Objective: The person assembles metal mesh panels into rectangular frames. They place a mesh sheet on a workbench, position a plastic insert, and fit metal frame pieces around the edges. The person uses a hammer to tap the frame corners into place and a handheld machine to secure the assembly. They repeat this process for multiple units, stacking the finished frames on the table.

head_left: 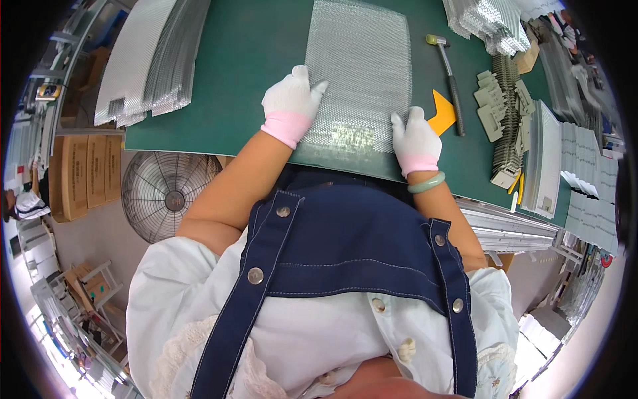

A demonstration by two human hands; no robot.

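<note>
Gloved left hand (289, 106) and right hand (417, 143), fingers partly curled, touch a silvery mesh panel (359, 60) at its 8 and 5 o'clock edges; whether they grip cannot be told. It lies at 12 o'clock on a green tabletop (252, 33); cardboard cartons (96, 173), contents hidden, stand at 9.

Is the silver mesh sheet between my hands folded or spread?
Spread: the mesh sheet lies flat on the green table, no fold showing.

Hands (291, 101) in white gloves (417, 136), pink cuffs (287, 128); pale green bangle (426, 182); navy bib (352, 229), light stitching (355, 260), metal buttons (256, 275); white shirt (319, 326), lace trim (174, 359).
</note>
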